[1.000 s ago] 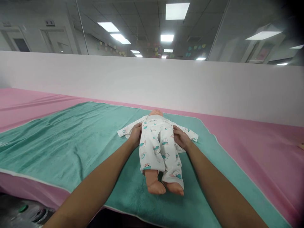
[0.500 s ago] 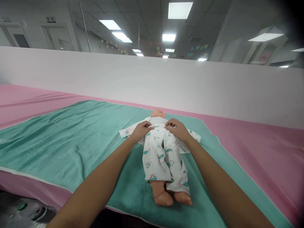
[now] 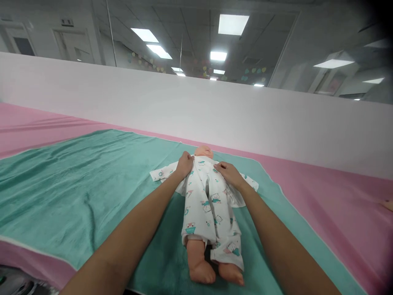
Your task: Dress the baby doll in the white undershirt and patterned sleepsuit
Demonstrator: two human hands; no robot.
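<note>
A baby doll (image 3: 204,151) lies on its back on a teal towel (image 3: 76,184), head away from me, bare feet (image 3: 215,272) towards me. It wears white printed trousers (image 3: 205,209) over an open printed shirt (image 3: 159,174) spread flat under it. My left hand (image 3: 184,163) grips the top of the trousers at the doll's chest on the left. My right hand (image 3: 225,172) pinches the same waistband on the right side.
The towel lies on a pink sheet (image 3: 322,192) covering a wide surface. A white partition (image 3: 245,114) runs along the far edge. The near edge of the surface is at the bottom left, with floor (image 3: 12,284) below.
Both hands went from the doll's sides to the trouser waistband, then drew it higher up the chest. More of the doll's lower legs now shows below the trouser cuffs.
</note>
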